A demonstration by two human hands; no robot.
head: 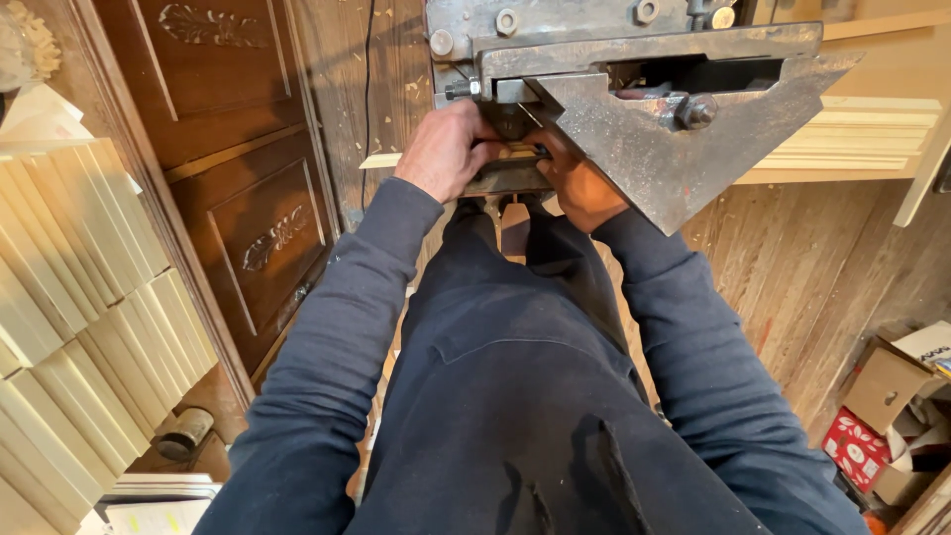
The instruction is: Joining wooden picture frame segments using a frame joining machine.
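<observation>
A heavy grey steel machine (634, 59) with bolts and a triangular steel plate (664, 159) stands in front of me. My left hand (448, 149) reaches under its left side, fingers curled around a dark part beneath the plate. My right hand (582, 186) sits just under the triangular plate, half hidden by it, pressing on a thin pale wood strip (381, 160) that runs across under the machine. The fingertips of both hands are hidden. Long pale wood moulding (852, 139) lies to the right of the machine.
Stacks of pale wood slats (79, 297) fill the left side. A carved dark wooden door (238, 149) leans behind them. Cardboard boxes and a red patterned box (857, 446) sit on the wooden floor at the right. A small tin (185, 433) lies at lower left.
</observation>
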